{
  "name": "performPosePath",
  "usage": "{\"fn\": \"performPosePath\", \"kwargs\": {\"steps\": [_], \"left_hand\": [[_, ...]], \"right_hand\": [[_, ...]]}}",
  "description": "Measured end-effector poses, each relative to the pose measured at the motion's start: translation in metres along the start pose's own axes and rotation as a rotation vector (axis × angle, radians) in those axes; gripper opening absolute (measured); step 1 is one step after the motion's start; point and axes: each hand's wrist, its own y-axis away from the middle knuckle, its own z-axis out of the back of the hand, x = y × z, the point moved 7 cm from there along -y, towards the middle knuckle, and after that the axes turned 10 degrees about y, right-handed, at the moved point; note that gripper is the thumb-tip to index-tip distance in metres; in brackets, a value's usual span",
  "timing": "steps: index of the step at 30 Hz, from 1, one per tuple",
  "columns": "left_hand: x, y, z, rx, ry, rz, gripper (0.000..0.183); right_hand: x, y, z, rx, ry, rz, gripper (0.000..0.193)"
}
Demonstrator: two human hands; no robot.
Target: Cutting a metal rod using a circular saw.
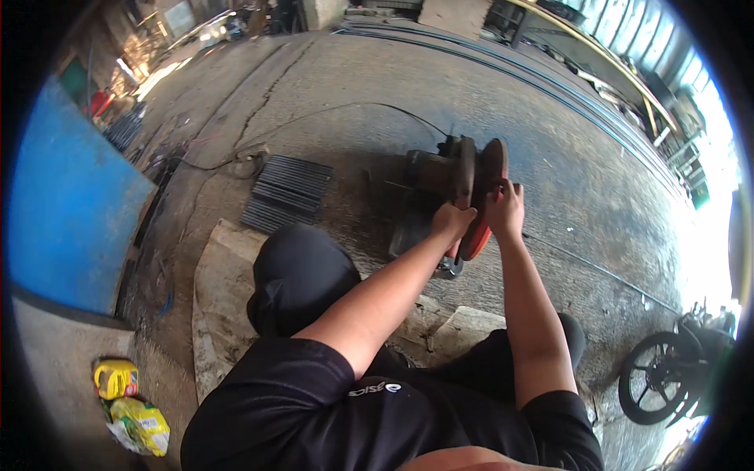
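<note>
Red-brown disc [492,163], just right of frame centre: likely stiff, perhaps brittle; hold by opposite rim edges | right hand [508,210]: fingers bent against it | left hand [454,223]: at dark guard [466,169] | can't tell whether either is clamped

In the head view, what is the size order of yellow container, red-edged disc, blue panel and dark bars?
1. Blue panel
2. Dark bars, as one group
3. Red-edged disc, partly covered
4. Yellow container
</note>
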Motion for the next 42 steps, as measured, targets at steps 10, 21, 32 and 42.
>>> {"fn": "performPosePath", "kwargs": {"steps": [10, 21, 32, 42], "left_hand": [[0.003, -0.009, -0.004, 0.005, -0.035, -0.075, 0.053], [-0.005, -0.007, 0.000, -0.047, -0.076, -0.167, 0.055], [-0.006, -0.004, 0.001, -0.074, -0.086, -0.155, 0.054], [-0.005, -0.004, 0.001, -0.065, -0.086, -0.111, 0.054]], "right_hand": [[-0.010, 0.012, -0.026, 0.011, 0.223, -0.040, 0.073], [-0.021, 0.013, -0.045, -0.007, -0.095, -0.173, 0.074], [-0.017, 0.015, -0.039, -0.012, -0.135, -0.207, 0.070], [-0.014, 0.015, -0.038, -0.034, -0.137, -0.245, 0.063]]}}
